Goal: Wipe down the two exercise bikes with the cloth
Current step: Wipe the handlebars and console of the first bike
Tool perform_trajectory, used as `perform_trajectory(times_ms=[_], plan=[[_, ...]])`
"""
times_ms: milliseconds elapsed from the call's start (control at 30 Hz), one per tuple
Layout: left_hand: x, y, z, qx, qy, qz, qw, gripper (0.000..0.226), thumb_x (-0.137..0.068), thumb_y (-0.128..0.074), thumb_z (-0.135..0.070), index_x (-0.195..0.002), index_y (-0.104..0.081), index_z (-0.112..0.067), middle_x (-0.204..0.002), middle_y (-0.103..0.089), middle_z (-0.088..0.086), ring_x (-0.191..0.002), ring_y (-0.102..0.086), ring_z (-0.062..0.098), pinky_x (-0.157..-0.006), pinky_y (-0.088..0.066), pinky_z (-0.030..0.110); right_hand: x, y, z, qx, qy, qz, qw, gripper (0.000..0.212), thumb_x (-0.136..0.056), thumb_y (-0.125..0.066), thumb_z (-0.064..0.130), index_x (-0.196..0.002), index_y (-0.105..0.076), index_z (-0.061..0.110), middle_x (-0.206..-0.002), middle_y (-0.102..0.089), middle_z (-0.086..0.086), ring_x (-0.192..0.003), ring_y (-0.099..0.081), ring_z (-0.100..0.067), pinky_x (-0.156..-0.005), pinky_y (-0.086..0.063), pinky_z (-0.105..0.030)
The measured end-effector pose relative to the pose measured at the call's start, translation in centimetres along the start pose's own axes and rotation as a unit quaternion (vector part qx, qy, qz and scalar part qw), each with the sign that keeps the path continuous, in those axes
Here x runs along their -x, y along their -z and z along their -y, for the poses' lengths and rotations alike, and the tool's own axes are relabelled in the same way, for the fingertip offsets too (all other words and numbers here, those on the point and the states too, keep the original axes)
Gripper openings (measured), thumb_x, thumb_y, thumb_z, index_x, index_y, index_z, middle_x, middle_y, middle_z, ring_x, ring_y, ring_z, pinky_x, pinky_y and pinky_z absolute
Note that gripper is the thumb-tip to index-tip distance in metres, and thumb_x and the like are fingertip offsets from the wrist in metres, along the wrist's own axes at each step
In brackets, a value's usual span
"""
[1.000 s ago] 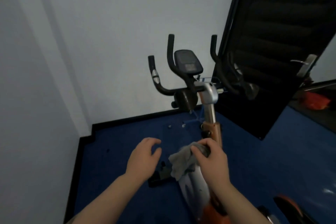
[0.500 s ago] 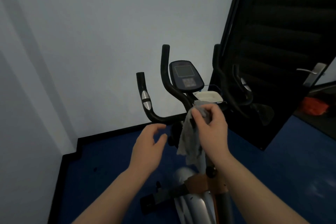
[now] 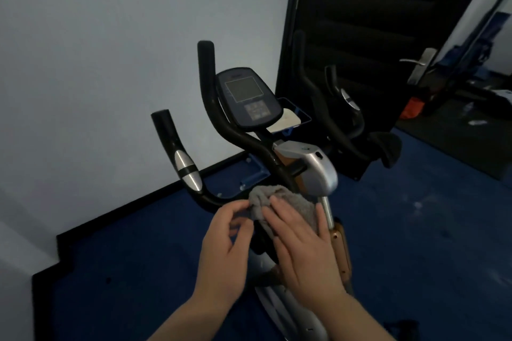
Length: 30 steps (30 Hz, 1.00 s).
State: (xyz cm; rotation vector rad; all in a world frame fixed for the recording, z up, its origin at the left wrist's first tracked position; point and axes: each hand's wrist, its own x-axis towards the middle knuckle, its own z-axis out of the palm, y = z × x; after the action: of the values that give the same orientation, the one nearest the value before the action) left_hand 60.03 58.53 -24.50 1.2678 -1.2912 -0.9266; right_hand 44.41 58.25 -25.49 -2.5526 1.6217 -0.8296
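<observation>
An exercise bike (image 3: 318,169) with black handlebars, a dark console (image 3: 248,99) and a silver and orange post stands in front of me. A grey cloth (image 3: 288,199) is bunched over the black bar where the handlebars meet the post. My right hand (image 3: 302,243) lies flat on the cloth with fingers spread. My left hand (image 3: 224,246) pinches the cloth's left edge between thumb and fingers. Only this one bike is in view.
A pale wall (image 3: 110,50) stands behind the bike and a black door (image 3: 374,22) with a metal handle (image 3: 415,62) leans open at the right. The floor (image 3: 415,243) is blue. An orange object (image 3: 414,108) lies beyond the doorway.
Both hands and the cloth moved from the lower frame up to the handlebar joint. My left hand, empty before, now pinches the cloth. The view moved closer to the bike.
</observation>
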Motion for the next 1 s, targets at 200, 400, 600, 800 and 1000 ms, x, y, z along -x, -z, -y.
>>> perform_trajectory(times_ms=[200, 400, 600, 800, 1000], plan=[[0.2, -2.8, 0.2, 0.034, -0.008, -0.041, 0.999, 0.033, -0.096, -0.052, -0.017, -0.117, -0.052, -0.042, -0.118, -0.054, -0.017, -0.102, -0.058, 0.001, -0.083, -0.047, 0.012, -2.3, 0.7, -0.7, 0.07, 0.037, 0.035, 0.996, 0.048, -0.1, -0.03, 0.03, -0.147, -0.033, 0.028, -0.153, -0.034, 0.008, -0.144, -0.021, -0.007, -0.118, -0.015, -0.042], [0.5, -4.8, 0.1, 0.028, -0.005, -0.087, 0.996, 0.025, -0.099, -0.045, -0.022, -0.12, -0.047, -0.036, -0.119, -0.052, -0.015, -0.109, -0.053, -0.003, -0.091, -0.043, 0.014, 0.5, 1.2, -2.5, 0.134, 0.089, 0.02, 0.987, 0.048, -0.098, -0.032, 0.032, -0.145, -0.037, 0.021, -0.151, -0.038, 0.001, -0.144, -0.024, -0.013, -0.116, -0.016, -0.045], [1.0, -5.4, -0.2, 0.036, -0.01, -0.14, 0.99, 0.022, -0.101, -0.039, -0.017, -0.105, -0.038, -0.039, -0.092, -0.058, -0.033, -0.081, -0.059, -0.004, -0.066, -0.046, 0.008, -4.0, 0.8, -1.3, 0.1, 0.045, 0.016, 0.994, 0.047, -0.099, -0.03, 0.032, -0.143, -0.043, 0.018, -0.148, -0.045, 0.001, -0.14, -0.036, -0.019, -0.118, -0.015, -0.046], [1.1, -5.8, 0.0, 0.016, -0.015, -0.181, 0.983, 0.008, -0.094, -0.037, -0.035, -0.094, -0.043, -0.041, -0.088, -0.057, -0.025, -0.078, -0.057, -0.001, -0.066, -0.045, 0.01, -1.4, 1.0, -3.8, 0.057, 0.121, 0.014, 0.991, 0.043, -0.099, -0.036, 0.028, -0.14, -0.047, 0.016, -0.142, -0.05, -0.007, -0.132, -0.046, -0.026, -0.106, -0.04, -0.042], [1.1, -5.8, 0.1, -0.005, -0.005, -0.195, 0.981, 0.01, -0.093, -0.036, -0.038, -0.092, -0.046, -0.036, -0.087, -0.052, -0.018, -0.08, -0.052, 0.001, -0.068, -0.043, 0.01, -4.6, 1.9, -3.1, -0.125, 0.038, 0.063, 0.989, 0.035, -0.099, -0.036, 0.032, -0.128, -0.051, 0.02, -0.112, -0.059, 0.003, -0.101, -0.052, -0.014, -0.087, -0.044, -0.027]])
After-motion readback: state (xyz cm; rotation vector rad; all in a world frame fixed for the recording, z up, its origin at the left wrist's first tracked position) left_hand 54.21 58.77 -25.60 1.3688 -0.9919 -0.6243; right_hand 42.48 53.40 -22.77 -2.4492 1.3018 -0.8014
